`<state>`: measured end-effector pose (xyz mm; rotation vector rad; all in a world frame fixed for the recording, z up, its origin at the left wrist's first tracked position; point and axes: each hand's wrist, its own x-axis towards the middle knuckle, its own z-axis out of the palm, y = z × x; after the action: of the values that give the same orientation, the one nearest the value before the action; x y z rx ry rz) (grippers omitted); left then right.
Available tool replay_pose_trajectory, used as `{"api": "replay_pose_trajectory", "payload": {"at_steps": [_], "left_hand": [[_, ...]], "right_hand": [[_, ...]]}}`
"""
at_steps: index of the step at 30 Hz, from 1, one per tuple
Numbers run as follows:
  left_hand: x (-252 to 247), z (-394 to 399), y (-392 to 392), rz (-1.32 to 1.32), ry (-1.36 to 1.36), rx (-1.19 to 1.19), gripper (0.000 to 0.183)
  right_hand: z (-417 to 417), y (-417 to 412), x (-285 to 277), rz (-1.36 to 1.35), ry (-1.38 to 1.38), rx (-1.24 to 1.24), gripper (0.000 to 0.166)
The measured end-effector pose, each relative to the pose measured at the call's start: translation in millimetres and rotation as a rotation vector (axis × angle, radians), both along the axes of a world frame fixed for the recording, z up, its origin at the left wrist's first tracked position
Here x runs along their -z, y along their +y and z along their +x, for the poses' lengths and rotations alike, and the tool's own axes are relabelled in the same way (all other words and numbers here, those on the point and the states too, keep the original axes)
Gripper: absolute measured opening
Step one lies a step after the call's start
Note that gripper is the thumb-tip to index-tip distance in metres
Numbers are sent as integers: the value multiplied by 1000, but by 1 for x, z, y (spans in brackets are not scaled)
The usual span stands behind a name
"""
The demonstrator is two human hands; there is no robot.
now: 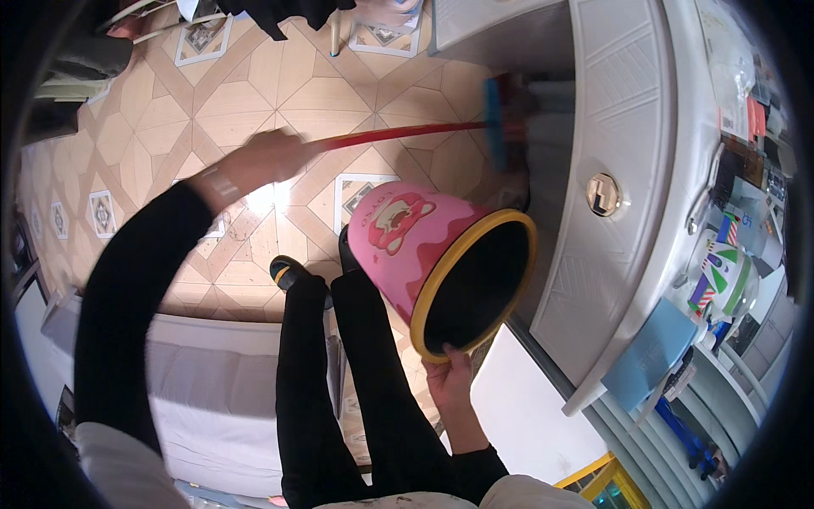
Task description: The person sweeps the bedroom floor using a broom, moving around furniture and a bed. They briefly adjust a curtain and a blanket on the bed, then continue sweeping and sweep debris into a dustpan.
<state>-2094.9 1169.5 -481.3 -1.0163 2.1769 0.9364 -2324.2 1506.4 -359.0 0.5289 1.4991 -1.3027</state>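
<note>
My left hand (280, 156) is closed around the end of a thin red handle (394, 133), somewhat blurred. This handle runs to the right and ends in a blue head (494, 124), likely a broom's, close to the foot of the white cabinet; its far side is dark and blurred. With my right hand (451, 375) I grip the yellow rim of a pink trash bin (397, 232) printed with a cartoon bear. The bin is tilted, its dark mouth facing right and toward me. Its inside is too dark to make out.
A white drawer front (617, 127) with a gold knob curves along the right, below a cluttered top holding a blue box (648, 353) and a toy helmet (722, 273). A grey cushioned seat (216, 382) lies at lower left. Dark specks dot the tiled floor (254, 235) near my slippers.
</note>
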Motion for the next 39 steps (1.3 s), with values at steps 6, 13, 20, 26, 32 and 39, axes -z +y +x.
{"api": "replay_pose_trajectory", "payload": {"at_steps": [6, 13, 20, 26, 32, 39], "left_hand": [[-167, 160, 63, -288, -277, -136, 26], [-85, 33, 39, -142, -43, 121, 28], [16, -64, 40, -177, 136, 170, 20], [-77, 114, 43, -356, -165, 483, 20], [-211, 178, 66, -374, -291, 4, 27], [-52, -14, -14, -52, -29, 87, 26]], "right_hand": [[9, 26, -21, 56, -105, -62, 39], [7, 26, -27, 69, -69, -119, 34], [-5, 33, -16, 66, 19, -211, 34], [-6, 33, -24, 68, 20, -83, 33], [3, 20, -16, -18, -92, -117, 35], [-5, 30, 5, 2, 33, -216, 40]]}}
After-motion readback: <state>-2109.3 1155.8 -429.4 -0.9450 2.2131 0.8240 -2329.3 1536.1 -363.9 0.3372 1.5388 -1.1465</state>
